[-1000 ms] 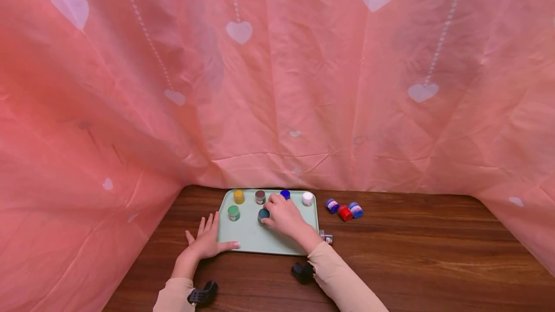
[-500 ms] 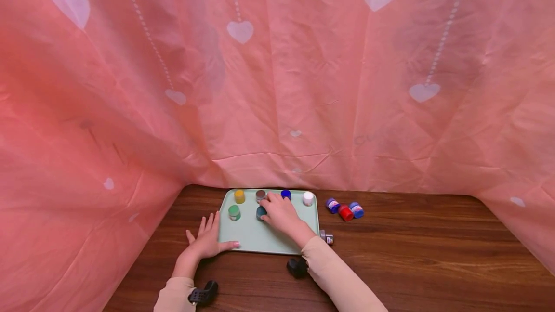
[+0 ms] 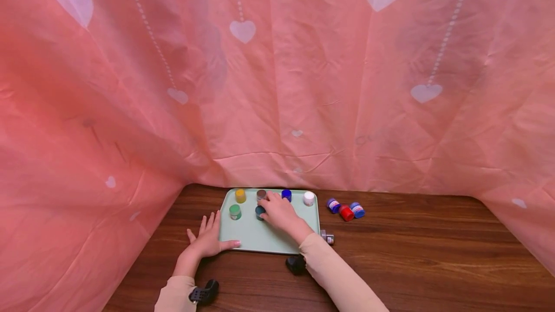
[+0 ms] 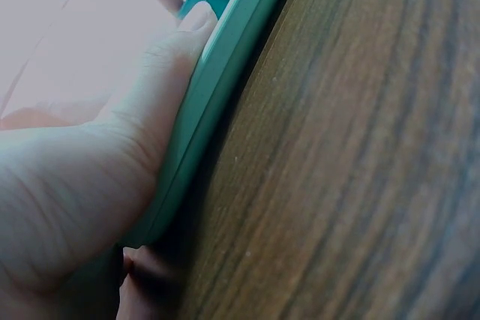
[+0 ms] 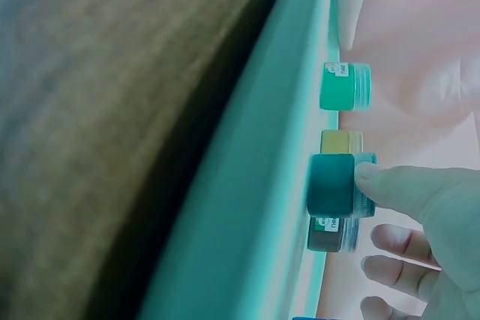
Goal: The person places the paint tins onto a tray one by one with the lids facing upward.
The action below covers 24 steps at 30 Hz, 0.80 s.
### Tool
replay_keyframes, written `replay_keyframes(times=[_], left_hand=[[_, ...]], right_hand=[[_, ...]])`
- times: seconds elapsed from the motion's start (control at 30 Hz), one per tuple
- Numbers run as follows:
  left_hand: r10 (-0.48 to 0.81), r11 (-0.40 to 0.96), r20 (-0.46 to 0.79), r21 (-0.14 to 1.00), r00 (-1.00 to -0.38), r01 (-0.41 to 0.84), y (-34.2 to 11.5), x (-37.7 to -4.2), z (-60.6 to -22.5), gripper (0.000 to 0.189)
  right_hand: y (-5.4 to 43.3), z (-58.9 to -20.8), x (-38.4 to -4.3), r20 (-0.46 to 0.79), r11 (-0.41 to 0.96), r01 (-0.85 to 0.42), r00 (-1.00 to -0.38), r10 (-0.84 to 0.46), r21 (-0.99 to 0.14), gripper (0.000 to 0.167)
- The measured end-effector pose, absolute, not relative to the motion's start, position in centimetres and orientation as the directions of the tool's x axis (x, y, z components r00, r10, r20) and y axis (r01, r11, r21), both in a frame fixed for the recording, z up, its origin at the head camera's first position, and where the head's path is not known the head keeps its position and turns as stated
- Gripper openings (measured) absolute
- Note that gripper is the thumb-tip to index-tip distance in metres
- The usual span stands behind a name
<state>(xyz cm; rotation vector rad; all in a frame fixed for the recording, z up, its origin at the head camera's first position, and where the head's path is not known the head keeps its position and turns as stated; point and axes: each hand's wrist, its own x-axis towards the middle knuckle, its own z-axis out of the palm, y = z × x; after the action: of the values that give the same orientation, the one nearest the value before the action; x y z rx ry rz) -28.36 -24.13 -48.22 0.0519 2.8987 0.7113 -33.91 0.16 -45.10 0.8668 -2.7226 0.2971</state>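
Note:
A pale green tray (image 3: pixel 256 239) lies on the table with several small paint jars standing on it. My right hand (image 3: pixel 282 214) reaches over the tray and pinches a dark teal paint jar (image 5: pixel 331 185). In the right wrist view the thumb (image 5: pixel 394 185) presses the jar's lid, and the other fingers are spread below it. A green jar (image 3: pixel 235 212) stands left of it; behind are yellow (image 3: pixel 240 196), brown (image 3: pixel 261 195), blue (image 3: pixel 286 194) and white (image 3: pixel 309 198) jars. My left hand (image 3: pixel 207 240) rests at the tray's left front corner, fingers spread, thumb over the rim.
Right of the tray lie a purple-blue jar (image 3: pixel 333 205), a red jar (image 3: pixel 346 213) and a blue jar (image 3: pixel 357 210). Grey jars (image 3: pixel 330 239) lie against the tray's right edge. A pink curtain (image 3: pixel 277 110) hangs behind the wooden table (image 3: pixel 412 244).
My right hand has shifted a little left and away from me with the dark teal jar, now nearly in front of the brown one. The left hand has stayed put.

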Motion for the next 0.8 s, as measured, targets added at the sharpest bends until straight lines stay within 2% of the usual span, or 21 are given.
replay_keyframes(times=[0.3,0.57,0.8], left_hand=[[0.068,0.888,-0.148,0.459,-0.987,-0.008,-24.2,-28.2,-48.1,0.130],[0.069,0.888,-0.144,0.460,-0.987,-0.005,-24.3,-28.3,-48.2,0.130],[0.070,0.888,-0.141,0.459,-0.987,-0.003,-24.2,-28.1,-47.8,0.128]], right_hand=[[0.2,-44.8,-34.2,0.264,0.798,-0.590,-0.794,-0.548,-0.120,0.025],[0.4,-45.0,-34.2,0.262,0.807,-0.576,-0.805,-0.533,-0.131,0.038],[1.1,-44.4,-33.3,0.287,0.785,-0.604,-0.783,-0.552,-0.139,0.042]])
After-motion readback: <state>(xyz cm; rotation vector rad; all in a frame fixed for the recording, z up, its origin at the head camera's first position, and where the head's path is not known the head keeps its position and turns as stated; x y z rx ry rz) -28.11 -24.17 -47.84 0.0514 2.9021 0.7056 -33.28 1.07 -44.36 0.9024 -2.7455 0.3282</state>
